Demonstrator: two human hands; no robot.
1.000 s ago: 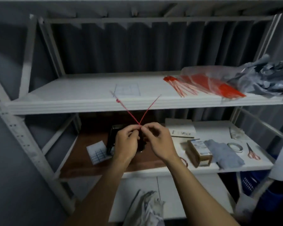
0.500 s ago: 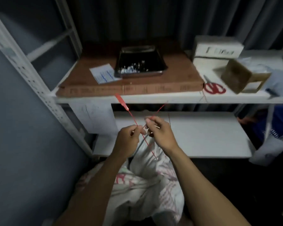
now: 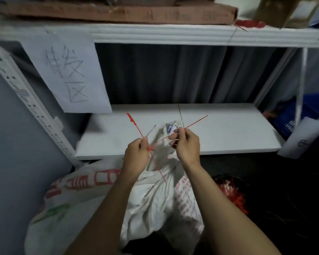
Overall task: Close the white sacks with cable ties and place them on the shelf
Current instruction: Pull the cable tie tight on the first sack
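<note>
A white sack [image 3: 92, 197] with red and green print stands on the floor in front of the lowest shelf board [image 3: 219, 133]. Its bunched neck rises between my hands. My left hand [image 3: 136, 155] pinches a thin red cable tie [image 3: 134, 126] whose flat tab end points up and left. My right hand [image 3: 186, 144] pinches another red cable tie [image 3: 196, 121] that slants up to the right, along with a thin dark strand. The ties cross just above the sack's neck.
A paper sign [image 3: 68, 70] with handwriting hangs from the shelf [image 3: 164, 34] above. A brown flat box [image 3: 118, 12] lies on that shelf. Red tangled material [image 3: 232, 192] sits on the dark floor at right. A blue crate [image 3: 298, 115] stands far right.
The view has dropped from the upper shelves to the lowest shelf and the sack. My hands have come down with the red ties and moved apart over the sack's neck.
</note>
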